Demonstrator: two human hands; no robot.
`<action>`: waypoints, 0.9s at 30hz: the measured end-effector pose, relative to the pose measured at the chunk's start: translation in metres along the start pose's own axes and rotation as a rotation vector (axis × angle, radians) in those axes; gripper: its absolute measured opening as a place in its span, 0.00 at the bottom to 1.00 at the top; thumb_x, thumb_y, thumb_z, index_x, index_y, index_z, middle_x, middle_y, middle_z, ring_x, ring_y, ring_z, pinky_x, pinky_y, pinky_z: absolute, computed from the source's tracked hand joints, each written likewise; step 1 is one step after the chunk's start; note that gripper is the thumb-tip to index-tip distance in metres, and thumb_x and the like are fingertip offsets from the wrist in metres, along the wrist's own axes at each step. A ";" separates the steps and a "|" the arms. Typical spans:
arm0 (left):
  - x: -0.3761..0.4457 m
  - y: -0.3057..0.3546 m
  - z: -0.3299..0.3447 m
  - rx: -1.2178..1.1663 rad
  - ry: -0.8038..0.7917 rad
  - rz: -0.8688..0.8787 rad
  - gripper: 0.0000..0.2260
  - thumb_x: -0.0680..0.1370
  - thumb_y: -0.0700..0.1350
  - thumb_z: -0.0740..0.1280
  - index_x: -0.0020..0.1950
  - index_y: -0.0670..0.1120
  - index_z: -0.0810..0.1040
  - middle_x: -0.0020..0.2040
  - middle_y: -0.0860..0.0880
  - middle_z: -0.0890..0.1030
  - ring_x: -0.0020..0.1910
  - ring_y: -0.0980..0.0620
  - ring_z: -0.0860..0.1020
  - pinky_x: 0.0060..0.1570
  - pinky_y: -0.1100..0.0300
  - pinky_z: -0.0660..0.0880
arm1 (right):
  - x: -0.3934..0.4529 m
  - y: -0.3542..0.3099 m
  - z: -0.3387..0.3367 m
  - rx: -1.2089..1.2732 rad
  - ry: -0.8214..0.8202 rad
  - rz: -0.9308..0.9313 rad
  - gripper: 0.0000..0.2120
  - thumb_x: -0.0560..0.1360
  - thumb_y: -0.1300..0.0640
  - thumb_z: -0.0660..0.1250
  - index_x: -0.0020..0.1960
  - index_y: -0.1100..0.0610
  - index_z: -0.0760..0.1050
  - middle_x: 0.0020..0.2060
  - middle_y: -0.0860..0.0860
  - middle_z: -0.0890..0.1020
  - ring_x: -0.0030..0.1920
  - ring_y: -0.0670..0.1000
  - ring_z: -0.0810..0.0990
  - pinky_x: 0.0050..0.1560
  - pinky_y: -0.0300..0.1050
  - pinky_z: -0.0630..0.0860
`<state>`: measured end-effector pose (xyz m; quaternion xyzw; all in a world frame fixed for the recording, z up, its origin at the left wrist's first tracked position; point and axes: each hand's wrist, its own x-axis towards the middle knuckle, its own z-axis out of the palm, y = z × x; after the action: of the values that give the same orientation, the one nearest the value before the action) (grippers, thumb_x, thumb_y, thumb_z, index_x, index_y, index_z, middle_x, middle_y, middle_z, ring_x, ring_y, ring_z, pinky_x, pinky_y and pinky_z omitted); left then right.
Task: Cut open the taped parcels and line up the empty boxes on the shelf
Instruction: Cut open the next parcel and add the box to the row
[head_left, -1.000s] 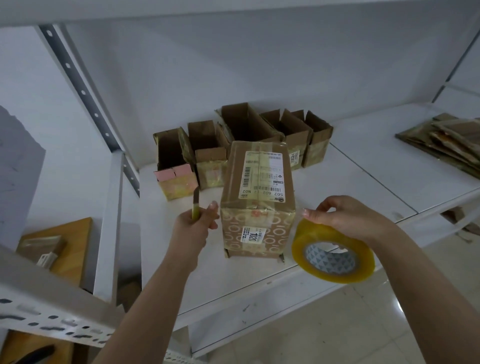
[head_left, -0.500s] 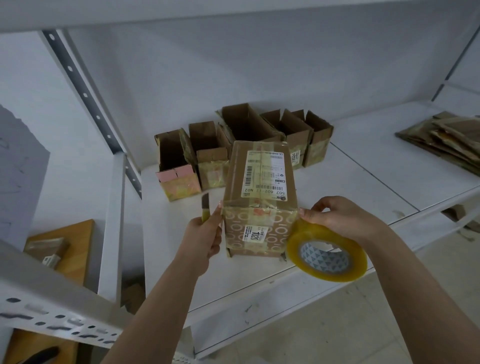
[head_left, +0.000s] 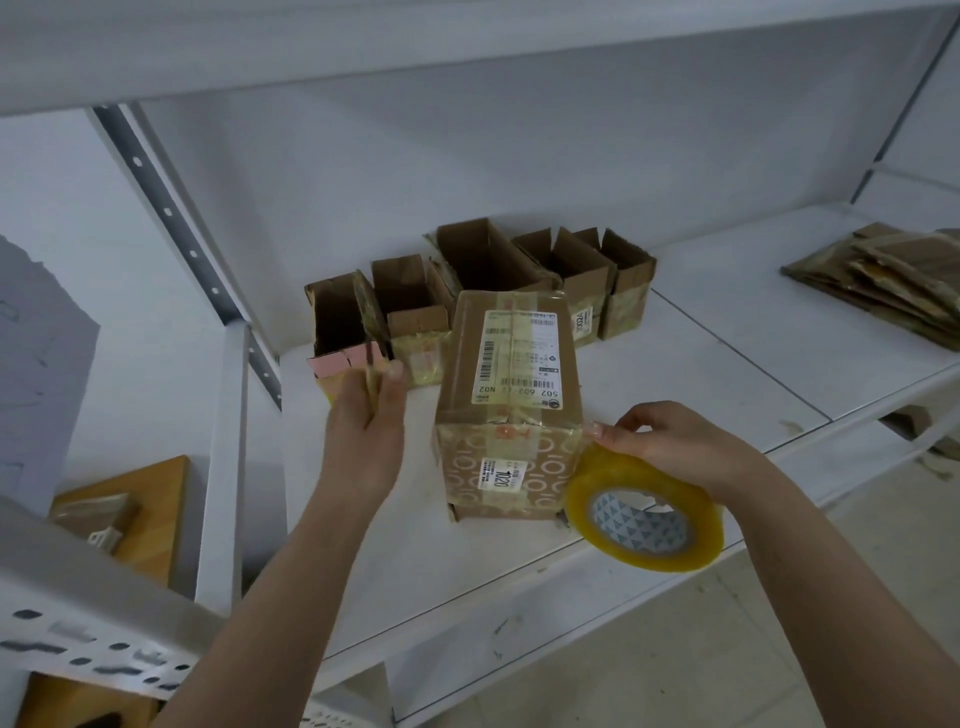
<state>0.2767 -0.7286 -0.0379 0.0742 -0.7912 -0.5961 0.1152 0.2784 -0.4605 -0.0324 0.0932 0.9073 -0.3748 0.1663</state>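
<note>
Your left hand (head_left: 366, 431), gripping the knife (head_left: 372, 375), has lifted away from the parcel (head_left: 511, 405) while your right hand (head_left: 670, 444), holding the tape roll (head_left: 644, 512), has closed in, so cutting isn't begun.

Flattened cardboard pile (head_left: 883, 275) lies far right; wooden board (head_left: 140, 514) lower left.

Open boxes (head_left: 483, 291) behind taped parcel (head_left: 511, 405)

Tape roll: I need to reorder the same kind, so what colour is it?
The tape roll is translucent yellow, its core printed with grey-and-white triangles; the head view shows it.
</note>
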 end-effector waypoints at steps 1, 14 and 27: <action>0.000 0.018 0.001 -0.008 -0.036 0.101 0.15 0.82 0.57 0.55 0.46 0.47 0.70 0.34 0.54 0.70 0.30 0.59 0.68 0.35 0.59 0.67 | 0.000 0.001 0.001 0.021 -0.006 0.006 0.28 0.70 0.32 0.65 0.58 0.53 0.74 0.49 0.50 0.79 0.44 0.48 0.78 0.45 0.44 0.75; 0.017 0.069 0.094 0.312 -0.719 0.270 0.22 0.84 0.54 0.54 0.36 0.45 0.75 0.26 0.52 0.77 0.21 0.60 0.71 0.27 0.68 0.68 | -0.001 0.020 -0.014 0.241 -0.201 -0.022 0.09 0.76 0.48 0.70 0.55 0.46 0.78 0.51 0.50 0.83 0.50 0.52 0.83 0.54 0.48 0.79; 0.018 0.060 0.091 0.318 -0.693 0.422 0.18 0.84 0.54 0.51 0.40 0.49 0.73 0.26 0.51 0.77 0.22 0.60 0.72 0.29 0.68 0.67 | 0.009 0.031 -0.001 0.013 -0.207 -0.100 0.29 0.61 0.26 0.64 0.56 0.40 0.76 0.58 0.46 0.79 0.55 0.49 0.80 0.59 0.49 0.78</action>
<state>0.2360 -0.6319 -0.0029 -0.2768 -0.8628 -0.4201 -0.0509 0.2791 -0.4376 -0.0549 0.0098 0.8862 -0.3962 0.2399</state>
